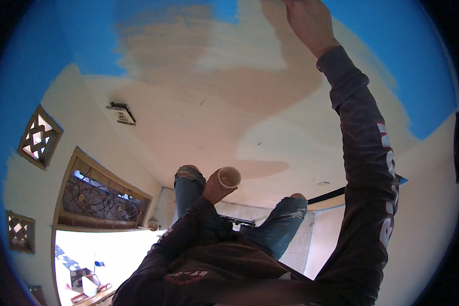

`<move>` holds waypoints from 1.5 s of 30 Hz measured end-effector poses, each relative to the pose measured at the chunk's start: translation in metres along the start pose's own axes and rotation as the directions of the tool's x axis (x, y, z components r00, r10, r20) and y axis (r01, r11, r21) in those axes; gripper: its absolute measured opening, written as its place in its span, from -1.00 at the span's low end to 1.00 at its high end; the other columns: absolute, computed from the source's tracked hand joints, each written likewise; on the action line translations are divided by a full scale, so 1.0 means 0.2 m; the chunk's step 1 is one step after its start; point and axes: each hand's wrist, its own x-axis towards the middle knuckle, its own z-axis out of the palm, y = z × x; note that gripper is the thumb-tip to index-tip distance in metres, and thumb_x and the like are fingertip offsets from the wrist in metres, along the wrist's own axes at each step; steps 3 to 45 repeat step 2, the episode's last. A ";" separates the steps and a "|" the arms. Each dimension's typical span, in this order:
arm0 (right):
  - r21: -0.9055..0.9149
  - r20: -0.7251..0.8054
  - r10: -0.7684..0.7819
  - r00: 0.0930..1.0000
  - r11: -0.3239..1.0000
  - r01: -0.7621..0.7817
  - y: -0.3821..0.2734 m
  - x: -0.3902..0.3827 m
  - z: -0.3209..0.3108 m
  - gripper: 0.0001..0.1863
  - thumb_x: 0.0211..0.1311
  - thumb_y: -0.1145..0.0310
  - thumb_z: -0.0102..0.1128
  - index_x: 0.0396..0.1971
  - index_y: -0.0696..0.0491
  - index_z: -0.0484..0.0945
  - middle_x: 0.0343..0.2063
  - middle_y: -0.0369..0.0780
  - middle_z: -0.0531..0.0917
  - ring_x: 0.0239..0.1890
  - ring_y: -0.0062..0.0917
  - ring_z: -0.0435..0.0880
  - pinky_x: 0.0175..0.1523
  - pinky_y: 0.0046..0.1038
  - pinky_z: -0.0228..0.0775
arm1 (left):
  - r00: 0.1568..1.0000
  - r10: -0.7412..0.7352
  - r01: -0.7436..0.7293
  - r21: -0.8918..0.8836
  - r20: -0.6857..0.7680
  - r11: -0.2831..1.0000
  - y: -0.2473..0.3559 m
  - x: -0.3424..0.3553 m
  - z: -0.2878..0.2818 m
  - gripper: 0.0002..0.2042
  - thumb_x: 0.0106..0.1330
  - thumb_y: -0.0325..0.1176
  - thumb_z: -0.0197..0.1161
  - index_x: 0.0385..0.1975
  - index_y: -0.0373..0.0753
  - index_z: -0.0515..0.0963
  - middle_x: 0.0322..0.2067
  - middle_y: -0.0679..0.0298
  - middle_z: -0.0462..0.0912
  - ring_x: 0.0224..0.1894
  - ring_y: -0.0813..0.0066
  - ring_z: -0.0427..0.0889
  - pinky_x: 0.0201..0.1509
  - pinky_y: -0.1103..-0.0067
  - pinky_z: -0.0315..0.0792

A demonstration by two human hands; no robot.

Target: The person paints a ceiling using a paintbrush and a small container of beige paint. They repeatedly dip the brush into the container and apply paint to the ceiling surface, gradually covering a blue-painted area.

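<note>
My left hand (215, 193) is wrapped round a pale round cup (229, 177), held low between my knees. A cream-coloured layer that looks like paint shows inside it. My right arm reaches up, so my right hand (313, 26) is at the top edge, against the wall (250, 109). Its fingers look curled together, but their tips and whatever they hold are cut off by the frame. Cream paint covers most of the wall, while bright blue patches (428, 71) show along the top and right. Shadows of my body fall across the cream area.
An electrical socket plate (121, 113) sits on the wall at left. Further left are a diamond-patterned vent block (41, 137), a second vent block (21, 232), and a grilled window (107, 196) above a bright doorway. A dark bar (326, 196) lies beyond my right knee.
</note>
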 end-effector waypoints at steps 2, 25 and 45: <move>0.007 0.032 0.027 0.999 1.000 -0.028 0.03 -0.01 0.02 -0.41 0.23 0.54 0.09 0.31 -0.07 0.48 -0.02 -0.09 0.51 0.00 -0.17 0.56 -0.03 -0.23 0.57 | 1.000 0.001 -0.001 0.000 -0.008 1.000 -0.04 -0.01 0.02 -0.19 -0.03 -0.14 0.65 0.21 -0.27 0.38 0.08 0.03 0.59 0.15 0.12 0.59 0.23 0.27 0.50; 0.007 0.032 0.027 0.999 1.000 -0.028 0.03 -0.01 0.02 -0.41 0.23 0.54 0.09 0.31 -0.07 0.48 -0.02 -0.09 0.51 0.00 -0.17 0.56 -0.03 -0.23 0.57 | 1.000 0.001 -0.001 0.000 -0.008 1.000 -0.04 -0.01 0.02 -0.19 -0.03 -0.14 0.65 0.21 -0.27 0.38 0.08 0.03 0.59 0.15 0.12 0.59 0.23 0.27 0.50; 0.007 0.032 0.027 0.999 1.000 -0.028 0.03 -0.01 0.02 -0.41 0.23 0.54 0.09 0.31 -0.07 0.48 -0.02 -0.09 0.51 0.00 -0.17 0.56 -0.03 -0.23 0.57 | 1.000 0.001 -0.001 0.000 -0.008 1.000 -0.04 -0.01 0.02 -0.19 -0.03 -0.14 0.65 0.21 -0.27 0.38 0.08 0.03 0.59 0.15 0.12 0.59 0.23 0.27 0.50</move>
